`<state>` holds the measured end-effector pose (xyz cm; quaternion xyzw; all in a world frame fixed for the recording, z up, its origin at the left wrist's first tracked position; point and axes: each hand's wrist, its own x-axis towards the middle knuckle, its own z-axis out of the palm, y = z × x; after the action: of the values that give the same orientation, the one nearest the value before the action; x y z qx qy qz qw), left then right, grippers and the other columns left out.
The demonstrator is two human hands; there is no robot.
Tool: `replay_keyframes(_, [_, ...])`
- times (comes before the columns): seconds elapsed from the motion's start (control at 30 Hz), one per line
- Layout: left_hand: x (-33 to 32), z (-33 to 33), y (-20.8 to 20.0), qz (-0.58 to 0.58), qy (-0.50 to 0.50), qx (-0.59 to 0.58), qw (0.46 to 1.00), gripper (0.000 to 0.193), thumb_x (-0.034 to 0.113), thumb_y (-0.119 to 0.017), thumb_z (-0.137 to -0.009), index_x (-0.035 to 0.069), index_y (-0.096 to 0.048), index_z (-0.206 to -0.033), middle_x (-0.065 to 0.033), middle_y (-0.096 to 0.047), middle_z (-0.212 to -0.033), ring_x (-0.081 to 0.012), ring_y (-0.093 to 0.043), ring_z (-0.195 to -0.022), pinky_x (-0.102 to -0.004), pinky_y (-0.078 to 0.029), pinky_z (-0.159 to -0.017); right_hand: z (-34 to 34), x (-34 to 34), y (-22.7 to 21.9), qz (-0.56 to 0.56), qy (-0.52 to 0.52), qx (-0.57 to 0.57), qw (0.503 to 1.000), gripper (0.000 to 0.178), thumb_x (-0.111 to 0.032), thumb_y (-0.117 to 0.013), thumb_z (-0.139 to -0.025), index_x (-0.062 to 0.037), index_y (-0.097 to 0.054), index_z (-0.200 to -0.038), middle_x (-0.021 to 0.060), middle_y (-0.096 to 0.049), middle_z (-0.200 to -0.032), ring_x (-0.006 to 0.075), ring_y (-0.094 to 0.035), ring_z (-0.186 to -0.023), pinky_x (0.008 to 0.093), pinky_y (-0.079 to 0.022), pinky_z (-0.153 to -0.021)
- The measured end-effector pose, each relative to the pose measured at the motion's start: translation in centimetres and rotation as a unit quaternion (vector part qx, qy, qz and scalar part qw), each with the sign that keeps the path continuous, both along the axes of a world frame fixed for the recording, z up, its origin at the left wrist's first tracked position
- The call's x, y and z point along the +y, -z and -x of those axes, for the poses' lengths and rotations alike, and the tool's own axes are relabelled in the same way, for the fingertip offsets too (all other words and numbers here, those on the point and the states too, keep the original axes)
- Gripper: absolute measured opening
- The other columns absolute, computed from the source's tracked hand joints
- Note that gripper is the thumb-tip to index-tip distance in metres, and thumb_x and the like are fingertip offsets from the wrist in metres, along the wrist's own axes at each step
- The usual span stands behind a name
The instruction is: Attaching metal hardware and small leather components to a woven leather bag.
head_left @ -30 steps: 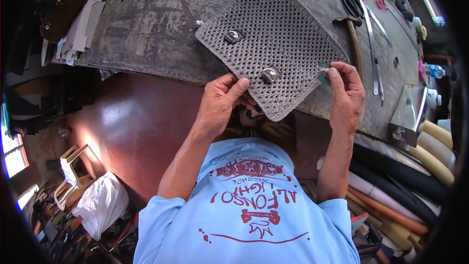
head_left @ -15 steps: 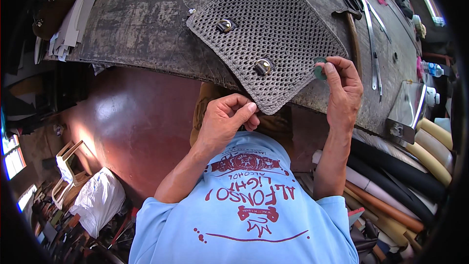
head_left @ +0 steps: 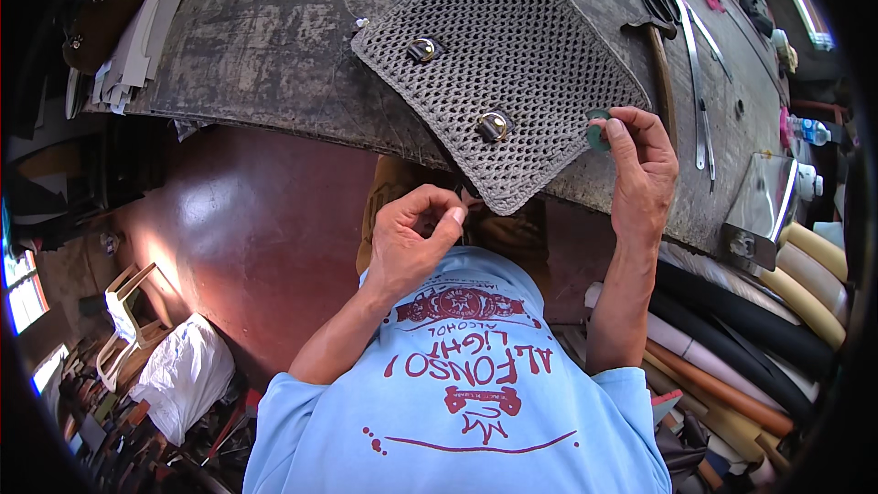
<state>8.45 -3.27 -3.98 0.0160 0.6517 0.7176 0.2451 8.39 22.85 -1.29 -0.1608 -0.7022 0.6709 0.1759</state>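
And here's the big worn table [head_left: 265,46], with the grey mesh panel [head_left: 512,59] lying over its near edge, one corner poking out, and a hammer [head_left: 661,69] just to the right! Near that corner is the left hand [head_left: 412,240], thumb and finger drawn together, whether gripping anything I can't tell, while the right hand [head_left: 643,172] is at the panel's right edge. Two dark tabs [head_left: 485,131] with metal rings sit on the mesh, and there's a green piece [head_left: 594,138], pinched between right thumb and fingers!
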Motion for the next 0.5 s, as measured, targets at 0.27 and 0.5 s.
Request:
replay_keyframes(0.27, [1.9,-0.3,-1.1,-0.043,-0.062,-0.066,0.995,0.014,0.005,-0.065,-0.094,-0.004,-0.066,-0.105,-0.0082,-0.069,-0.088,-0.0107,-0.066,-0.077,-0.0260,-0.059,-0.072,0.0,-0.1,0.0,0.003,0.000,0.001,1.000,0.014,-0.003,-0.065,-0.095,0.0027,-0.064,-0.108,0.0073,-0.068,-0.097,0.0120,-0.066,-0.092,0.0243,-0.051,-0.086])
replay_keyframes(0.5, [2.4,-0.1,-1.4,-0.057,-0.078,-0.097,0.990,0.010,0.007,-0.066,-0.094,-0.002,-0.068,-0.098,-0.0013,-0.067,-0.082,-0.0048,-0.060,-0.072,-0.0202,-0.053,-0.067,0.0,-0.2,-0.2,0.003,0.003,-0.002,1.000,0.014,-0.003,-0.065,-0.094,0.0023,-0.064,-0.107,0.0076,-0.068,-0.098,0.0124,-0.066,-0.093,0.0245,-0.051,-0.087])
